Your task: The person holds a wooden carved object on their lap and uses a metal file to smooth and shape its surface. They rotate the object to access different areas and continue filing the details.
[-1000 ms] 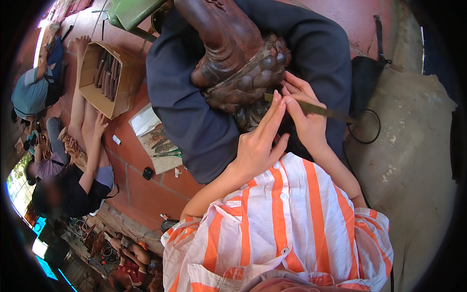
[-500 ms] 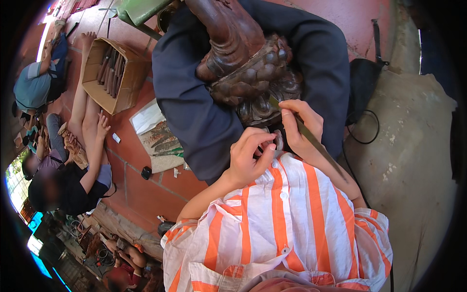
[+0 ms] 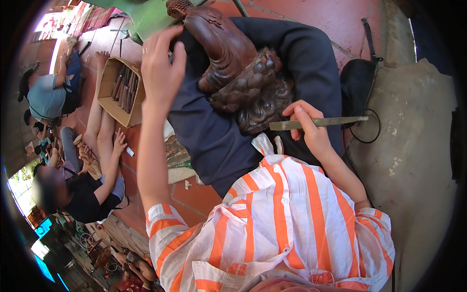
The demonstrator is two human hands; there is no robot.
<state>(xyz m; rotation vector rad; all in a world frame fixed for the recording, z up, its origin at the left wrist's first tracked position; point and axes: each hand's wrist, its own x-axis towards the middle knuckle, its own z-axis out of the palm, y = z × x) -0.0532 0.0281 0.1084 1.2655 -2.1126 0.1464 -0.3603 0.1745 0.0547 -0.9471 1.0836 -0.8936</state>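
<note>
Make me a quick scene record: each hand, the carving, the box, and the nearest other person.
left hand: raised, open, near a green object; contact unclear
right hand: gripping a flat strip
carving: dark brown, seated figure, tilted, between the wearer's legs
box: cardboard, on the left, holding brown-handled tools
nearest other person: black top, bare legs stretched out beside the box

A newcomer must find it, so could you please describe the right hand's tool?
Find the brown carved figure on the navy trousers. Beside its base, the right hand holds a long, flat, grey-green bar, paler than the brown handles in the cardboard box.
</note>
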